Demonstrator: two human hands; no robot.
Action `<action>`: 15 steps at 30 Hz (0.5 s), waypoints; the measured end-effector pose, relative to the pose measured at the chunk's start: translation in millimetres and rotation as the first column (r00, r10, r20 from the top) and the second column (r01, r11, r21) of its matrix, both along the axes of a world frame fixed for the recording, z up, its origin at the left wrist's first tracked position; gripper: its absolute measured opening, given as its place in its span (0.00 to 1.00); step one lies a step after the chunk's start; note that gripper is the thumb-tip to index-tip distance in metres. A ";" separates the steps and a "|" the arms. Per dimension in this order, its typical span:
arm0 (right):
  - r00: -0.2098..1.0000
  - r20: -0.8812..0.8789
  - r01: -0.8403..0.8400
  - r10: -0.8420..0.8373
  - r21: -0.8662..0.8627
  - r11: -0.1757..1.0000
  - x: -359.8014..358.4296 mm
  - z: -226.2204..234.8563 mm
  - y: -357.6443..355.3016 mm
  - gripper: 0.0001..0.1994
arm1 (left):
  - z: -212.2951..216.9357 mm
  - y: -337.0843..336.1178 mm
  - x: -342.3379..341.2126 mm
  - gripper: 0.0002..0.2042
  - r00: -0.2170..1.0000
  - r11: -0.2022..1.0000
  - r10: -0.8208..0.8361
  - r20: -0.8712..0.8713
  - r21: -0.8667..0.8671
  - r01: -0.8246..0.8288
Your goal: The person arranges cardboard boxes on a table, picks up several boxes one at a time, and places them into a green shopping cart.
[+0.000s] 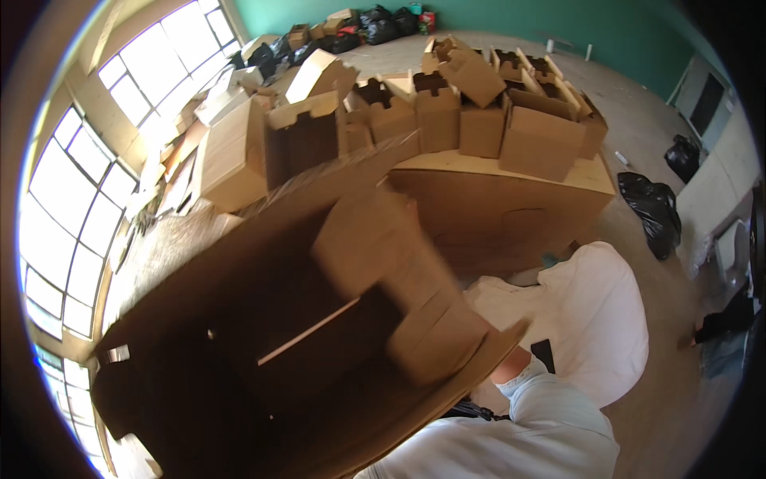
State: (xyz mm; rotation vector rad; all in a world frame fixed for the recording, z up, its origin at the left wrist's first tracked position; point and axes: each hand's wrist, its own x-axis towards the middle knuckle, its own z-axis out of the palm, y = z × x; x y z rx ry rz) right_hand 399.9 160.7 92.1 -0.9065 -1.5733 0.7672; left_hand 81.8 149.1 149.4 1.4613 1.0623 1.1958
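Observation:
A large open cardboard box [215, 319] fills the lower left and middle of the view, tilted, with its dark inside facing me. One notched flap [391, 263] folds across its opening and is blurred by motion. From the lower edge my right arm comes in, in a pale sleeve. The wrist of my right hand [511, 366] shows at the box's right edge, while its fingers are hidden behind the cardboard. My left hand does not show. Just beyond the right wrist lies a big white sack [602, 319], with a small dark flat rectangle [542, 354] near the sleeve.
Several open cardboard boxes [439, 116] stand close together on a long brown carton or table [503, 211] ahead. Black bags [650, 211] lie on the floor at right. More bags [383, 28] line the green wall. Windows [72, 215] run along the left; a person's dark sleeve [726, 315] shows far right.

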 end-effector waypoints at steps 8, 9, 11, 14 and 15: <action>0.709 -0.306 0.629 -0.635 -0.132 0.766 168.9 3.1 -97.2 0.28 | 103.2 89.6 218.0 0.18 0.712 0.590 -0.527 -0.464 0.404 0.699; 0.635 -0.385 0.686 -0.670 -0.118 0.718 178.1 11.8 -102.6 0.27 | 104.0 101.2 245.8 0.23 0.657 0.541 -0.634 -0.408 0.373 0.754; 0.607 -0.460 0.729 -0.647 0.001 0.684 193.3 36.4 -89.7 0.28 | 109.8 133.8 297.5 0.33 0.596 0.510 -0.730 -0.333 0.314 0.801; 0.576 -0.378 0.774 -0.725 -0.034 0.633 215.6 57.2 -40.3 0.28 | 129.4 193.0 363.6 0.33 0.656 0.564 -0.676 -0.335 0.337 0.754; 0.569 -0.338 0.794 -0.750 -0.010 0.607 220.8 62.4 -16.4 0.27 | 135.5 212.9 381.0 0.33 0.714 0.597 -0.629 -0.306 0.398 0.697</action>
